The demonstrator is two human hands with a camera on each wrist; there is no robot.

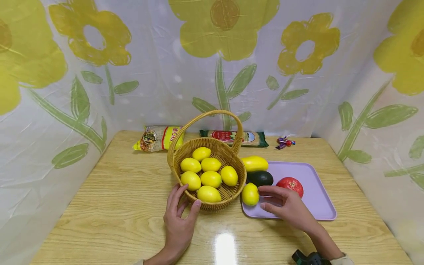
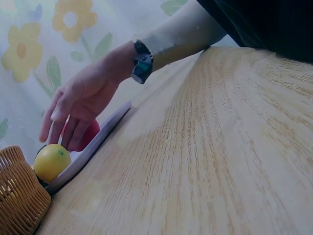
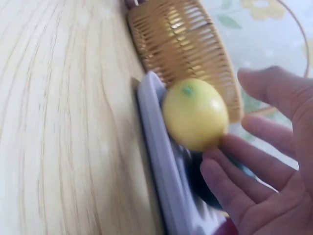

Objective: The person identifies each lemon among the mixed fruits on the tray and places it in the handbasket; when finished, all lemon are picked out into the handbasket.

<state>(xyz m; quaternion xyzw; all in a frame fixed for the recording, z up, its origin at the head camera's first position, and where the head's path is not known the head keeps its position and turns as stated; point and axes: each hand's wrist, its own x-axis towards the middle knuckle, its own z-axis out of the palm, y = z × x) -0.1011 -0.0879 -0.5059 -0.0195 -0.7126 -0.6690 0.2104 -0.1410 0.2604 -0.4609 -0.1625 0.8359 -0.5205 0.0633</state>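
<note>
The small yellow lemon (image 1: 250, 194) sits at the near-left corner of the flat lilac plastic tray (image 1: 314, 206), just beside the round woven wicker basket (image 1: 212, 204), at about three o'clock from it. It looks light, firm and smooth-skinned, likely to roll; a grip across its middle would suit. The right hand (image 1: 286, 206) hovers at the lemon's three o'clock, fingers (image 3: 244, 161) spread and relaxed, holding nothing, fingertips very near or just touching the fruit. The left hand (image 1: 179, 221) rests against the basket's near wall at six o'clock, fingers loosely extended, thumb on the weave.
</note>
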